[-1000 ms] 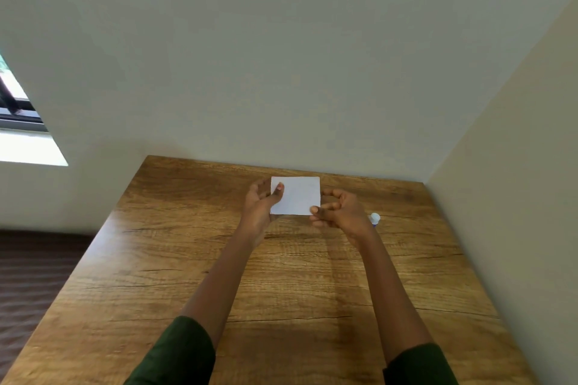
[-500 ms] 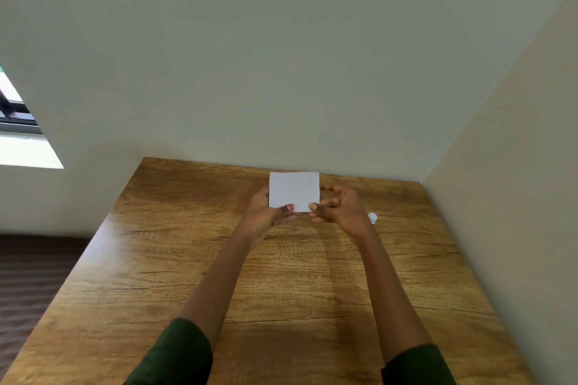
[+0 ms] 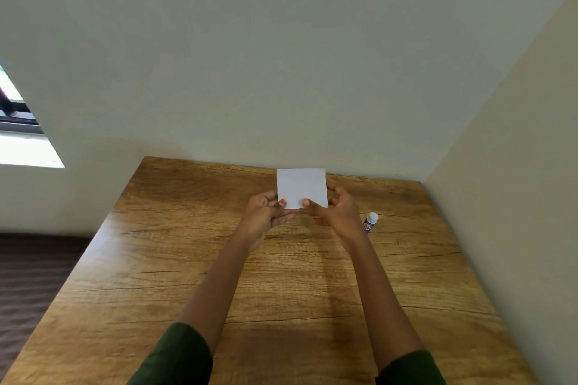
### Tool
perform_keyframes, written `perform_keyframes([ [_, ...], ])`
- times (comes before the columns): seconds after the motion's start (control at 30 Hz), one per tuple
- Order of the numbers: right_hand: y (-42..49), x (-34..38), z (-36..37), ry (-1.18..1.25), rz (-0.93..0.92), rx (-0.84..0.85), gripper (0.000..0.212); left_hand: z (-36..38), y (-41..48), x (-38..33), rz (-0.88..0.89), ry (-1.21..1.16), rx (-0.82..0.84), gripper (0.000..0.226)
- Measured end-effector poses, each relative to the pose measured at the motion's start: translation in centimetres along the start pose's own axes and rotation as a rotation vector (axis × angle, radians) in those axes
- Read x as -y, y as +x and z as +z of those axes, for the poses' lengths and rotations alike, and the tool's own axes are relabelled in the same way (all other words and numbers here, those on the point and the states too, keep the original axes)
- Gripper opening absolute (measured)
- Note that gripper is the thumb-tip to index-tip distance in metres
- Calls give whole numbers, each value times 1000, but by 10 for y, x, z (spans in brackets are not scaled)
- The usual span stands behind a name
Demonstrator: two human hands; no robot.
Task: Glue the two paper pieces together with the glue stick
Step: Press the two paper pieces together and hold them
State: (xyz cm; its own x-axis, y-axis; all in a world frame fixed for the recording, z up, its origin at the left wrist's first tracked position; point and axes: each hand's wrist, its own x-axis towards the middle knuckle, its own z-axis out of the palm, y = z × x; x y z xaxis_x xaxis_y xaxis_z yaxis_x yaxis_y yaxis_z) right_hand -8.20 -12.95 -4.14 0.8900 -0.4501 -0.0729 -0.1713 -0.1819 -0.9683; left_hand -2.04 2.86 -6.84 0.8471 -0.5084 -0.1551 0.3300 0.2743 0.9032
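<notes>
A white square of paper (image 3: pixel 301 186) is held up above the far part of the wooden table (image 3: pixel 175 259), nearly upright and facing me. My left hand (image 3: pixel 264 217) pinches its lower left edge with the thumb on the front. My right hand (image 3: pixel 339 212) grips the lower right edge, thumb on the front and fingers behind. Only one sheet face shows; I cannot tell whether a second piece lies behind it. A small glue stick (image 3: pixel 371 222) with a white cap and blue label lies on the table just right of my right wrist.
The table stands in a corner, with a pale wall (image 3: pixel 281 72) behind it and another wall (image 3: pixel 516 197) along its right side. A window (image 3: pixel 18 134) and dark floor (image 3: pixel 31 275) are at the left.
The paper has been lifted and tilted from lying lower between my hands to standing nearly upright. Both thumbs have shifted onto its lower edge, and the view has drifted a little.
</notes>
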Motion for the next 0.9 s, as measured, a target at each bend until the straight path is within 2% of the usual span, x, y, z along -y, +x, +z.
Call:
perform_keyframes([
  [0.17, -5, -5, 17, 6, -28, -104, 81, 7, -2, 3, -1, 29, 9, 37],
  [0.27, -4, -6, 12, 19, -16, -109, 81, 4, -3, 0, 5, 16, -11, 36],
  [0.43, -2, -3, -8, 230, 18, -126, 71, -5, -2, -5, 1, 8, -32, 35],
  [0.57, -3, 3, -14, 235, 7, -157, 64, -9, -1, -7, -4, -7, -34, 32],
  [0.67, -3, 10, -17, 33, -53, -261, 53, -11, 0, -7, -31, 10, -16, 28],
  [0.73, -2, 20, -16, -157, -188, -302, 45, -12, -1, -8, -63, 72, 16, 25],
  [0.77, 0, 25, -14, -262, -283, -275, 41, -12, -1, -8, -75, 105, 30, 24],
  [0.83, 7, 36, -7, -538, -430, -113, 37, -10, 0, -8, -80, 168, 52, 22],
  [0.9, 14, 47, 4, -802, -444, 112, 41, -6, 0, -9, -75, 216, 68, 21],
])
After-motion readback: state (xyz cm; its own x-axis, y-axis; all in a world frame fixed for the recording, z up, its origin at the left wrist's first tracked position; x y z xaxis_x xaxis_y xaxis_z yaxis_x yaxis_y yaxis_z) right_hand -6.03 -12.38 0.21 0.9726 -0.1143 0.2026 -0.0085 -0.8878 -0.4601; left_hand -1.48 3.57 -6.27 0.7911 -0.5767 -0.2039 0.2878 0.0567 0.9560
